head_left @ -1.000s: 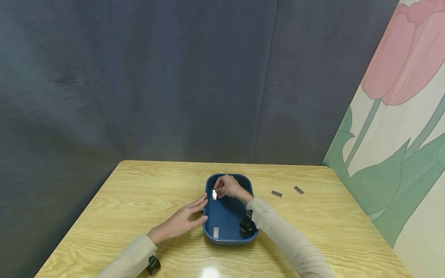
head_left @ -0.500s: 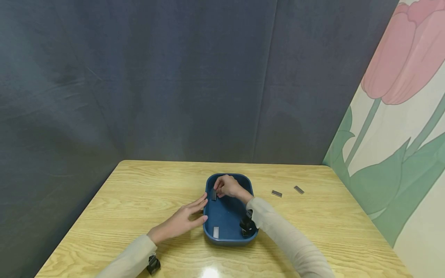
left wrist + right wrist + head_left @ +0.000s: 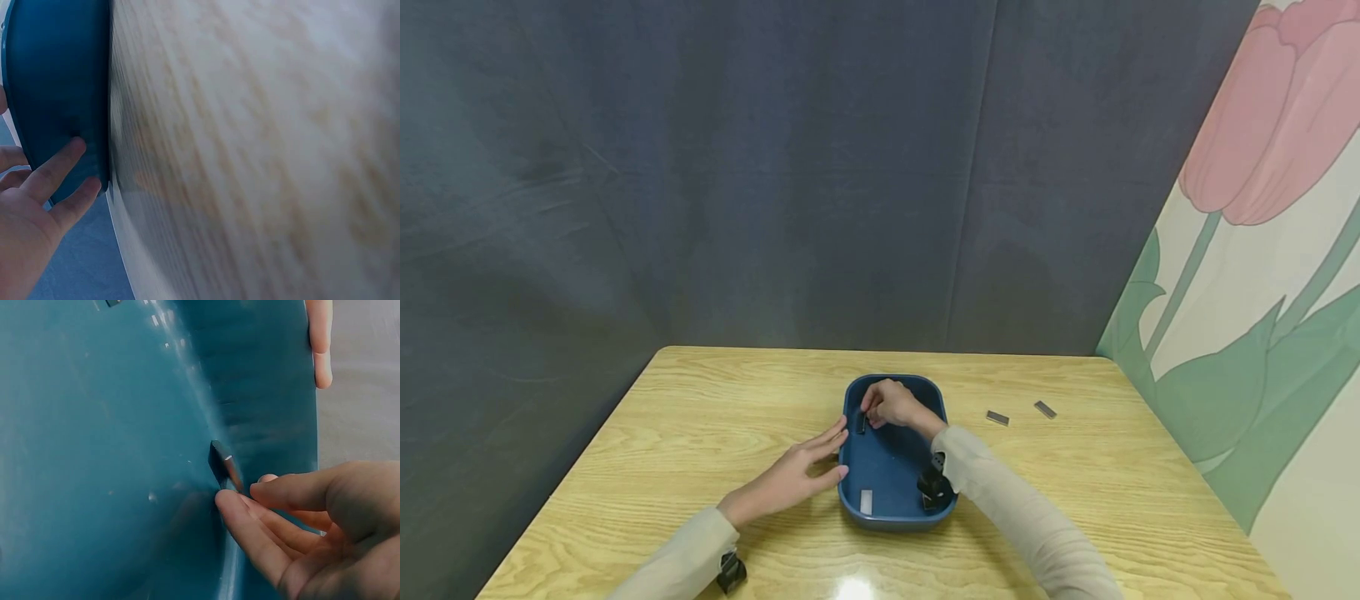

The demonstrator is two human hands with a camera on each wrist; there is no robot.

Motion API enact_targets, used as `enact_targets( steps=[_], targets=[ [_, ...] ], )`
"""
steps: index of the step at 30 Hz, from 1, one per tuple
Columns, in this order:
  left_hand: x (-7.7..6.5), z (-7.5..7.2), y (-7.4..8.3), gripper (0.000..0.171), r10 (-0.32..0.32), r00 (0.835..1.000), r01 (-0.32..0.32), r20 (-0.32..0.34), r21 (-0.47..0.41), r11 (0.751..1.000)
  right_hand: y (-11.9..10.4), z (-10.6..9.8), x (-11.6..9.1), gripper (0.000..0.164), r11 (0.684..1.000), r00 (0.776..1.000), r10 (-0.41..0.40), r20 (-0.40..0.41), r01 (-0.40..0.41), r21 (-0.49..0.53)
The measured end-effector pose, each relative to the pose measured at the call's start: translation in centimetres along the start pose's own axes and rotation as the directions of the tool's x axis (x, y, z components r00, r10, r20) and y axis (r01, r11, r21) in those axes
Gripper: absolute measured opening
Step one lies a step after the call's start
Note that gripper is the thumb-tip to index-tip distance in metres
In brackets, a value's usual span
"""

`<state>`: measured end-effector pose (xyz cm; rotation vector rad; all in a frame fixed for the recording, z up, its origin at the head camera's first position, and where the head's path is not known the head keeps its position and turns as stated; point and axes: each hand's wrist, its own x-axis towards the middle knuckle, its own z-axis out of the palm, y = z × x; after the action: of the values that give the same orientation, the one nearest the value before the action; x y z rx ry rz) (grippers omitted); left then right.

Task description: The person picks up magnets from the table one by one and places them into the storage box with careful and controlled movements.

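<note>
My right hand (image 3: pixel 895 404) reaches into a dark blue plastic bin (image 3: pixel 889 462) and pinches a small flat rectangular piece (image 3: pixel 219 464), dark with a metallic look, between thumb and fingers. In the right wrist view the piece stands tilted on edge where the bin floor meets the side wall; my fingers cover its lower end. My left hand (image 3: pixel 790 479) has its fingers stretched out, and they touch the bin's left outer wall (image 3: pixel 59 69). A pale rectangular piece (image 3: pixel 867 502) lies in the bin's near left corner.
Two similar small flat pieces, one nearer (image 3: pixel 997 418) and one farther (image 3: pixel 1045 409), lie on the wooden table (image 3: pixel 715 408) right of the bin. A dark curtain (image 3: pixel 820 183) hangs behind. A tulip-patterned wall (image 3: pixel 1262 350) stands at the right.
The piece in my right hand has turned: its face was bright and reflective, then dark, and now looks narrower. Both arms and the bin keep their places.
</note>
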<state>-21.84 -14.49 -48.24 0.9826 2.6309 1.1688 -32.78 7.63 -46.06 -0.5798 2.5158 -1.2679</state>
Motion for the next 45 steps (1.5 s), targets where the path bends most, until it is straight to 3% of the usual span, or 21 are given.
enact_targets(
  steps=[10,37,45],
  targets=[
    [0.07,0.02,0.02,0.070,0.024,1.000,-0.024,-0.011,0.006,1.000,-0.13,-0.06,-0.12,0.010,1.000,1.000,0.009,0.001,-0.009,0.001],
    [0.11,0.02,-0.02,0.068,0.018,1.000,-0.018,-0.005,0.005,1.000,-0.12,-0.14,0.04,0.015,1.000,1.000,0.022,0.000,-0.022,-0.002],
    [0.09,-0.01,0.09,0.068,0.012,1.000,-0.012,-0.003,-0.001,1.000,-0.41,-0.38,-0.29,0.016,1.000,1.000,-0.011,0.009,0.011,0.022]
  ],
)
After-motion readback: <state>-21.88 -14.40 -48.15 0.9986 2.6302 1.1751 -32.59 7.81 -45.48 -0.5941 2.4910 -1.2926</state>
